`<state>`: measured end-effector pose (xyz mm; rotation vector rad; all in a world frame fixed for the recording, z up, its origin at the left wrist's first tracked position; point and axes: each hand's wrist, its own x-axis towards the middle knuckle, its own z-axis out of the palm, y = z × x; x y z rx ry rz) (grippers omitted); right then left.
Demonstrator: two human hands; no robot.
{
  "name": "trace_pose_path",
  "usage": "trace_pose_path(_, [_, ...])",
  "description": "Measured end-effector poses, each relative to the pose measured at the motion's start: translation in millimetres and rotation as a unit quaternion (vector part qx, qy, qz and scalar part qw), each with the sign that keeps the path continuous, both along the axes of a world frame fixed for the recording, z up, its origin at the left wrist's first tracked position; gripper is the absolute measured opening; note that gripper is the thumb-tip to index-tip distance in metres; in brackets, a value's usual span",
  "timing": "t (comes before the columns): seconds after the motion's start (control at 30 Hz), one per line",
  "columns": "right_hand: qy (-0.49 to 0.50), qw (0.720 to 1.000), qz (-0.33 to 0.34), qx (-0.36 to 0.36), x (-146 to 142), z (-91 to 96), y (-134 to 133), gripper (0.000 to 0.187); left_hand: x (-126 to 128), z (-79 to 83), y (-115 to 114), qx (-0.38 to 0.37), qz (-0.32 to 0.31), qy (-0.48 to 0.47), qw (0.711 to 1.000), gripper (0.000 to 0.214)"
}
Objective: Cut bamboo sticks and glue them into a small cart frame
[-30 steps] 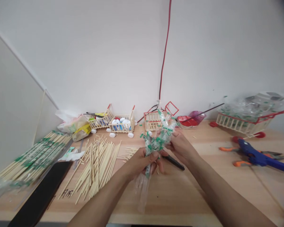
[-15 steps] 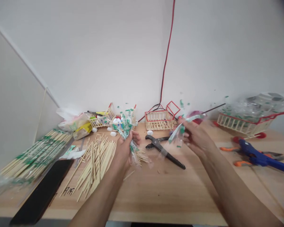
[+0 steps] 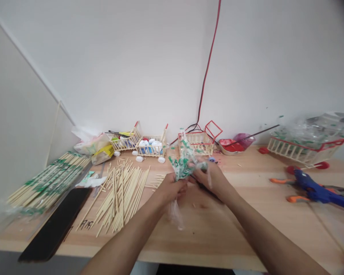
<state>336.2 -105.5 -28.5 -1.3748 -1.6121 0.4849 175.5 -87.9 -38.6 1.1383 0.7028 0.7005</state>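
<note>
My left hand [image 3: 173, 188] is closed around a bunch of clear plastic wrappers [image 3: 181, 168] with green print, at the middle of the table. Part of the plastic hangs below that hand, and a strip sticks up above it. My right hand [image 3: 209, 175] meets the bunch from the right, its fingers closed on the wrappers too. Behind and beneath the right hand, black-handled pliers are mostly hidden. To the left lies a loose pile of bare wooden chopsticks [image 3: 122, 194], with several shorter sticks [image 3: 157, 181] nearer my left hand.
Wrapped chopsticks [image 3: 50, 183] and a black slab [image 3: 57, 225] lie at left. Small stick-built carts [image 3: 151, 147] line the wall, beside a red-filled dish [image 3: 231, 146]. A cart heaped with plastic [image 3: 298, 151], a blue glue gun [image 3: 312, 187] and orange-handled pliers [image 3: 295, 199] occupy the right.
My hands have come together from apart, the right moving left and the left moving right. The wrappers each one held are now bunched together. The pliers are now mostly covered.
</note>
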Motion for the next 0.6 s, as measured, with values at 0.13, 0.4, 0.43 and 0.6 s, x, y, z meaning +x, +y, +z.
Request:
trace_pose_path(0.13, [0.103, 0.994, -0.032, -0.020, 8.3, 0.3, 3.0, 0.035, -8.9, 15.7, 4.3, 0.014, 0.114, -0.150, 0.982, 0.035])
trace_pose_path(0.4, [-0.042, 0.994, 0.097, -0.021, -0.9, -0.2, -3.2, 0.029, -9.5, 10.9, 6.5, 0.236, 0.090, 0.111, 0.961, 0.029])
trace_pose_path(0.43, [-0.044, 0.993, 0.105, -0.011, -2.6, 1.3, -4.7, 0.029, -8.9, 8.3, 6.4, 0.262, 0.086, 0.162, 0.947, 0.028])
trace_pose_path(0.6, [-0.062, 0.985, 0.162, -0.004, -6.1, 7.6, -10.0, 0.031, -11.5, 5.1, 8.8, 0.336, 0.119, 0.257, 0.898, 0.021])
